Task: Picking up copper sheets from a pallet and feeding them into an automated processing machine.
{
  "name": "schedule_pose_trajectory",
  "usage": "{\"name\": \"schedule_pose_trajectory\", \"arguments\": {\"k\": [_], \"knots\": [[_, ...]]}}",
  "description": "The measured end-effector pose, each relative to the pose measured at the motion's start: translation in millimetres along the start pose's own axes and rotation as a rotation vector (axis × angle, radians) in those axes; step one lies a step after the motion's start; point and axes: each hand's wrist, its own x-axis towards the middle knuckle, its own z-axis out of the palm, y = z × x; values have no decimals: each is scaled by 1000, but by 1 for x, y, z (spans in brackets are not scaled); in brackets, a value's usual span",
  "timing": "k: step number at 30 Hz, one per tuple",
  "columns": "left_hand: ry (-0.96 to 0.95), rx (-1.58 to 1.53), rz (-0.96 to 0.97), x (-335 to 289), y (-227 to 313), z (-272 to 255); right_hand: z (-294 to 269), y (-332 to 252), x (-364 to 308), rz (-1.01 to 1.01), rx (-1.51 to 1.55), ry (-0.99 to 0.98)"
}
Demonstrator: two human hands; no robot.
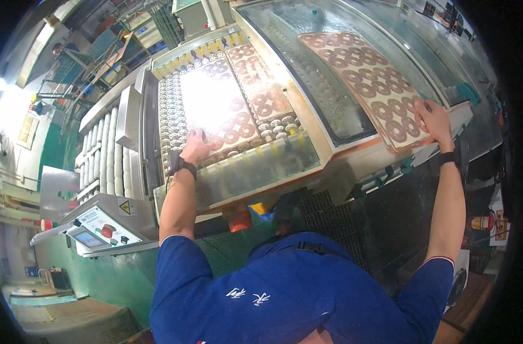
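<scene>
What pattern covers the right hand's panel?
Panel: brown ring pattern on cream, clearest in head view.

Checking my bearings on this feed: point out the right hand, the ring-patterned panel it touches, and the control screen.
Right hand [435, 120]: head view, back of the hand.
Ring-patterned panel [376, 80]: head view, upper face, near its middle.
Control screen [88, 238]: head view, display's middle.

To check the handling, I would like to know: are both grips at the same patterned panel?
No, the left grip is at one panel over the rollers, the right grip at another panel.
</scene>
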Motion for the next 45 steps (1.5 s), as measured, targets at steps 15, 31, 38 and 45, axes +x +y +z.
{"name": "schedule_pose_trajectory", "arguments": {"k": [15, 31, 38, 45], "knots": [[-361, -1564, 90, -71, 253, -29, 9, -82, -42, -478, -226, 31], [-297, -1837, -80, -98, 280, -45, -22, -9, -18, -19, -62, 7], [-281, -1841, -152, -107, 282, -48, -26, 12, 9, -17, -115, -3], [-336, -1811, -81, -116, 291, -41, -24, -2, -2, 10, -96, 5]]}}
